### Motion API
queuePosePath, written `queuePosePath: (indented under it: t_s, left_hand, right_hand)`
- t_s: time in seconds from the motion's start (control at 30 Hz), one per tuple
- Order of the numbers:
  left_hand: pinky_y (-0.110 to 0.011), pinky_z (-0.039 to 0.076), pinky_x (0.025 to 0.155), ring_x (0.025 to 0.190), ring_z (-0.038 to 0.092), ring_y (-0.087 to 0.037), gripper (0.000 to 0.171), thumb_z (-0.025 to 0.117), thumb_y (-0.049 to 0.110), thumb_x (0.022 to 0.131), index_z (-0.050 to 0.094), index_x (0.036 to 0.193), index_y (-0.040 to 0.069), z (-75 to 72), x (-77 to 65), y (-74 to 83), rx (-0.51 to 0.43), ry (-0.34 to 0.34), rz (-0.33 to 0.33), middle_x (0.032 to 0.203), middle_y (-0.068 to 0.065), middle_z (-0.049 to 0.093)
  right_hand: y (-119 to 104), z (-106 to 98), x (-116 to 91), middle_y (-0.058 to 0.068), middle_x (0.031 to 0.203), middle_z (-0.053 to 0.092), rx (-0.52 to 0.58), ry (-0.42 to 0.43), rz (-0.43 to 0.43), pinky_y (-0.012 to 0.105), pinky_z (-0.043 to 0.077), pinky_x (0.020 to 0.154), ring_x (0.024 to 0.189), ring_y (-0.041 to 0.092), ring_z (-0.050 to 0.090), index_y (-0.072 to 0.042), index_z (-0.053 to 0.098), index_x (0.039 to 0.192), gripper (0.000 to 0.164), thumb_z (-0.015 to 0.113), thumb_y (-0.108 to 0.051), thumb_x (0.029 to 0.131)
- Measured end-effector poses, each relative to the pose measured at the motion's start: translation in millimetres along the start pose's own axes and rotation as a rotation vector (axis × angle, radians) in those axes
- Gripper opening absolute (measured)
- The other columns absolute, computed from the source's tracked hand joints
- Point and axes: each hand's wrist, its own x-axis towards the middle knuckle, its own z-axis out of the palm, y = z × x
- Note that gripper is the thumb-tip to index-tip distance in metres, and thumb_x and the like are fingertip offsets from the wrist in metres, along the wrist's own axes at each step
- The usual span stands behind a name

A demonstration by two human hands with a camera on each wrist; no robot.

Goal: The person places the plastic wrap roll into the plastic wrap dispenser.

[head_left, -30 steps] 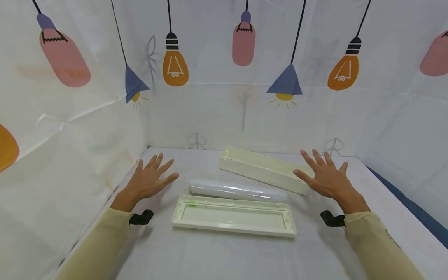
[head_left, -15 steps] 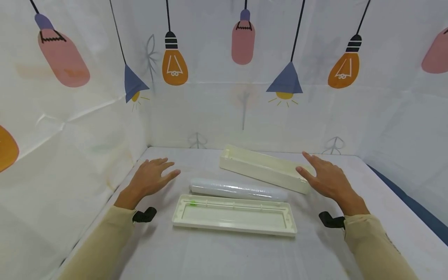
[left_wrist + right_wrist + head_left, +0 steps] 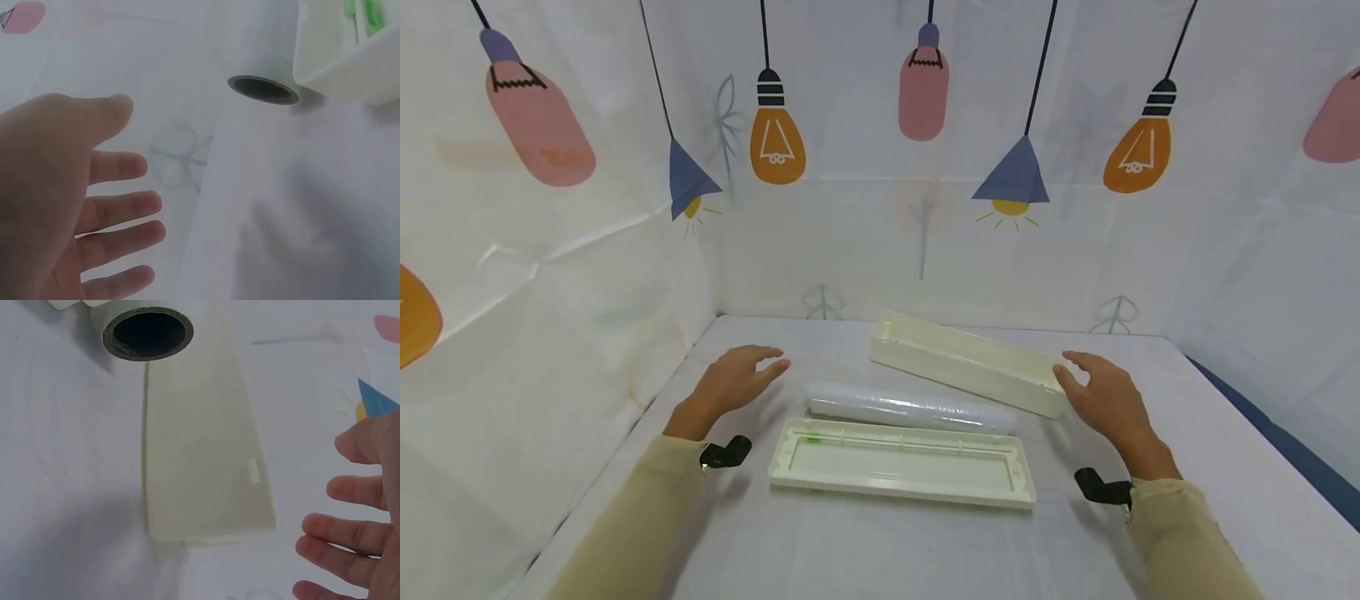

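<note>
A roll of clear plastic film lies across the table, and both wrist views show its hollow core end-on. Just in front of it rests a cream tray-like lid, inner side up, with a small green piece near its back left corner. Behind the roll sits a long cream box, slanted and open at the top. My left hand hovers left of the roll, fingers relaxed, holding nothing. At the box's right end my right hand hovers with loosely bent fingers, also holding nothing; in the right wrist view it appears apart from the box.
A white cloth covers the table. White sheets printed with lamps rise at the back and sides. Dark blue material shows beyond the right edge. Each wrist wears a black camera mount.
The spread fingers of both hands have relaxed and bent a little. My left hand has shifted slightly right, and the right hand has lowered. The box, roll and lid have stayed put.
</note>
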Motion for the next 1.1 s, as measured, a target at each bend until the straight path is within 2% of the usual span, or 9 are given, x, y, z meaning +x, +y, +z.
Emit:
queuePosePath:
  t_s: [0.13, 0.23, 0.4, 0.57, 0.73, 0.93, 1.1]
  left_hand:
    - [-0.06, 0.047, 0.094, 0.118, 0.059, -0.039, 0.051, 0.052, 0.045, 0.104, 0.063, 0.135, 0.006, 5.2, 8.1, 6.0, -0.039, -0.005, 0.009, 0.135, -0.016, 0.061]
    - [-0.058, 0.048, 0.094, 0.117, 0.059, -0.037, 0.049, 0.053, 0.042, 0.104, 0.064, 0.134, 0.005, 9.9, 14.8, 11.6, -0.078, -0.003, 0.012, 0.132, -0.015, 0.063]
    - [-0.055, 0.05, 0.092, 0.114, 0.062, -0.032, 0.047, 0.055, 0.041, 0.103, 0.065, 0.133, 0.006, 16.8, 25.2, 25.8, -0.119, -0.03, 0.027, 0.127, -0.012, 0.067]
    - [-0.052, 0.052, 0.09, 0.11, 0.064, -0.028, 0.043, 0.055, 0.041, 0.103, 0.068, 0.131, 0.011, 19.3, 33.3, 43.3, -0.085, -0.072, 0.057, 0.123, -0.007, 0.069]
    - [-0.051, 0.053, 0.088, 0.108, 0.065, -0.027, 0.042, 0.054, 0.042, 0.103, 0.068, 0.13, 0.013, 24.8, 44.8, 55.1, -0.033, -0.08, 0.07, 0.122, -0.005, 0.07]
    - [-0.049, 0.053, 0.088, 0.109, 0.065, -0.026, 0.039, 0.053, 0.041, 0.103, 0.07, 0.127, 0.014, 33.1, 60.4, 69.4, -0.021, -0.074, 0.039, 0.119, -0.003, 0.071]
    - [-0.051, 0.051, 0.092, 0.113, 0.063, -0.028, 0.039, 0.054, 0.04, 0.102, 0.07, 0.125, 0.013, 39.1, 71.3, 76.0, -0.089, -0.089, -0.006, 0.121, -0.006, 0.07]
  right_hand:
    - [5, 5, -3, 0.031, 0.127, 0.06, 0.052, 0.08, 0.034, 0.064, 0.047, 0.088, 0.112, 0.048, 0.057, 0.006, 0.061, 0.131, 0.048, 0.053, -0.032, 0.103]
    - [9, 10, -4, 0.031, 0.123, 0.062, 0.104, 0.099, 0.076, 0.063, 0.048, 0.086, 0.111, 0.047, 0.058, 0.005, 0.063, 0.128, 0.045, 0.053, -0.031, 0.103]
    - [14, 17, -5, 0.031, 0.121, 0.063, 0.146, 0.075, 0.11, 0.062, 0.047, 0.087, 0.112, 0.047, 0.058, 0.005, 0.063, 0.128, 0.044, 0.054, -0.03, 0.102]
    - [16, 20, -5, 0.031, 0.126, 0.061, 0.136, 0.045, 0.116, 0.063, 0.047, 0.087, 0.113, 0.046, 0.058, 0.005, 0.061, 0.131, 0.047, 0.053, -0.032, 0.102]
    - [17, 23, -6, 0.032, 0.127, 0.059, 0.15, 0.044, 0.142, 0.061, 0.049, 0.086, 0.112, 0.046, 0.059, 0.006, 0.061, 0.129, 0.046, 0.053, -0.03, 0.103]
    - [19, 25, -7, 0.032, 0.129, 0.058, 0.175, 0.036, 0.155, 0.059, 0.05, 0.088, 0.111, 0.046, 0.061, 0.008, 0.06, 0.129, 0.044, 0.054, -0.027, 0.102]
    - [18, 26, -4, 0.032, 0.132, 0.056, 0.203, 0.021, 0.161, 0.059, 0.05, 0.09, 0.113, 0.047, 0.061, 0.007, 0.059, 0.13, 0.046, 0.054, -0.029, 0.103]
